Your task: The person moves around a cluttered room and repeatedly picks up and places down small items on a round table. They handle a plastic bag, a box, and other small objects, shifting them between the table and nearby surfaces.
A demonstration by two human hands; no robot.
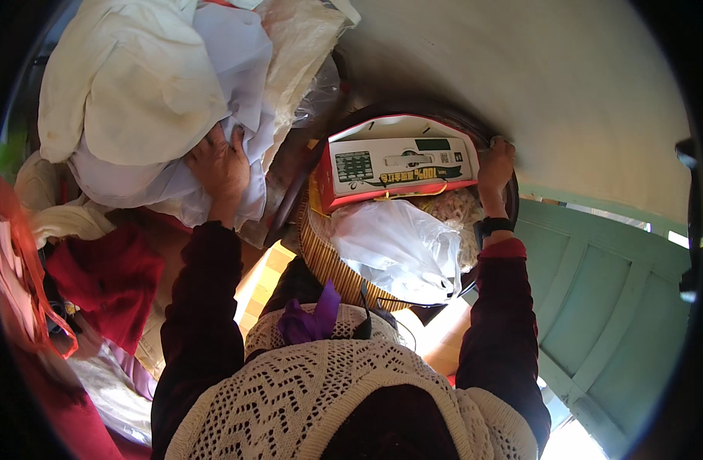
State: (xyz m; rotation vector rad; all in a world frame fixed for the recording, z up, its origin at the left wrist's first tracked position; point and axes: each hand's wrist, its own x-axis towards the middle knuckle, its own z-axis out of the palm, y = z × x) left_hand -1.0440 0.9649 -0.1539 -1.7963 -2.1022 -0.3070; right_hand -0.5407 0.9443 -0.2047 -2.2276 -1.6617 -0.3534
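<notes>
My left hand lies against pale lilac-white cloth, close under the hanging edge of a cream cloth. Its fingertips are partly hidden, so any grip there is unclear. On the other side, my right hand has its fingers curled over the dark curved rail of a chair, next to the wall. A red and white gift box with printed writing leans inside the chair back. In front of it a translucent white plastic bag sits on the chair's bamboo mat.
Brownish, lumpy contents show beside the plastic bag. Dark red cloth and an orange-red plastic bag lie at the left. A pale wall rises behind the chair, with a green panelled door at the right.
</notes>
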